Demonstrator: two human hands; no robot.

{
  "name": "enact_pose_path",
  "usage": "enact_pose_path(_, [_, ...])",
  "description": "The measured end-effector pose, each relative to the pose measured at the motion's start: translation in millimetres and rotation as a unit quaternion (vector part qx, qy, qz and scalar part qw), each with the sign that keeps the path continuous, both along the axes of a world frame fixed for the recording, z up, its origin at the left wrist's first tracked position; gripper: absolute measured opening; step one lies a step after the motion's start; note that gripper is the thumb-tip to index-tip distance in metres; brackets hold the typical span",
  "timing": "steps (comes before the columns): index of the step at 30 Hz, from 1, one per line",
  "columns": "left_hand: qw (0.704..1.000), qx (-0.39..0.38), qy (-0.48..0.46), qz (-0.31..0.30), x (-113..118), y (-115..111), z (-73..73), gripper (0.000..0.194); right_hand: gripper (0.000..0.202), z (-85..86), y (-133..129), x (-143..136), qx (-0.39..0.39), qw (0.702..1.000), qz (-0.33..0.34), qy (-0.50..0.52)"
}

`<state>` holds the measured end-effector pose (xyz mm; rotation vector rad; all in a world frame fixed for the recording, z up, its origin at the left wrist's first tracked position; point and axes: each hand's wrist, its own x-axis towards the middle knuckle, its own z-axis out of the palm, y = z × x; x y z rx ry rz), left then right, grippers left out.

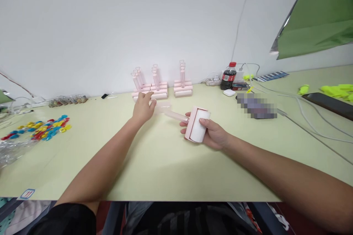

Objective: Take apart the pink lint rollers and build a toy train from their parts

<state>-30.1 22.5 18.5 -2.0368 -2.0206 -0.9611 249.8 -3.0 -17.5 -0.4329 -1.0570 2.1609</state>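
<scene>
My right hand (213, 132) grips a lint roller (199, 126) with a white paper roll and a pale pink frame. Its thumb presses on the roll. The roller's translucent pink handle (176, 115) points left. Just left of that handle, a clear plastic cover (163, 108) rests on the table, close to my left thumb; whether they touch I cannot tell. My left hand (142, 108) has its fingers apart with nothing seen in them, in front of the back row of pink lint rollers (159, 91). Another group of lint rollers (183, 89) stands to their right, handles up.
Coloured plastic pieces (49, 127) and clear wrapping (15, 150) lie on the table's left. At the back right are a cola bottle (228, 76), a white case (229, 93), cables and a blurred phone-like item (256, 106). A wall stands behind.
</scene>
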Motion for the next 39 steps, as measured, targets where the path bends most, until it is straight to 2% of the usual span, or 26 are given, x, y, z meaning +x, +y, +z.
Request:
enact_pose_path(3, [0.993,-0.115,-0.013,0.016,-16,24,3.8,0.04,0.049,-1.3,2,1,0.007,1.0,-0.004,-0.002])
enact_pose_path(5, [0.99,-0.135,-0.03,0.004,-19,30,4.6,0.026,0.048,-0.9,3,2,0.008,1.0,-0.002,0.001])
enact_pose_path(8, [0.992,-0.113,-0.055,-0.007,-9,20,5.7,0.02,0.049,2.1,3,3,0.008,1.0,-0.003,0.008])
enact_pose_path(10, [0.985,-0.107,-0.133,-0.036,3,1,6.9,0.025,0.049,4.8,2,3,0.01,1.0,0.0,0.007])
enact_pose_path(11, [0.959,-0.119,-0.244,-0.075,10,-11,7.4,0.026,0.049,6.1,2,4,0.012,1.0,0.002,0.005])
enact_pose_path(13, [0.874,-0.154,-0.429,-0.166,22,-35,8.1,0.03,0.049,8.1,2,5,0.021,1.0,0.007,0.001])
enact_pose_path(15, [0.81,-0.175,-0.513,-0.225,30,-55,7.6,0.035,0.048,9.3,1,5,0.031,0.999,0.006,-0.002])
enact_pose_path(17, [0.787,-0.182,-0.533,-0.252,34,-66,6.5,0.037,0.047,9.8,1,6,0.038,0.999,0.005,-0.006])
enact_pose_path(20, [0.805,-0.201,-0.483,-0.28,30,-71,5.7,0.036,0.045,9.8,2,7,0.045,0.999,-0.004,-0.017])
enact_pose_path(23, [0.848,-0.233,-0.371,-0.299,22,-73,8.3,0.033,0.044,9.6,3,9,0.049,0.998,-0.007,-0.037])
enact_pose_path(26, [0.886,-0.26,-0.256,-0.285,13,-77,14.8,0.034,0.043,8.5,2,10,0.052,0.997,0.004,-0.054])
enact_pose_path(28, [0.9,-0.276,-0.186,-0.282,10,-80,19.8,0.036,0.042,7.3,1,11,0.057,0.996,0.011,-0.064])
enact_pose_path(30, [0.901,-0.296,-0.132,-0.288,8,-82,23.4,0.04,0.043,5.7,0,11,0.059,0.996,0.017,-0.072])
enact_pose_path(33, [0.893,-0.321,-0.117,-0.292,9,-82,23.3,0.042,0.042,3.8,0,10,0.059,0.995,0.015,-0.074])
enact_pose_path(39, [0.894,-0.29,-0.177,-0.293,11,-76,11.6,0.04,0.039,3.5,-2,9,0.065,0.995,-0.018,-0.069])
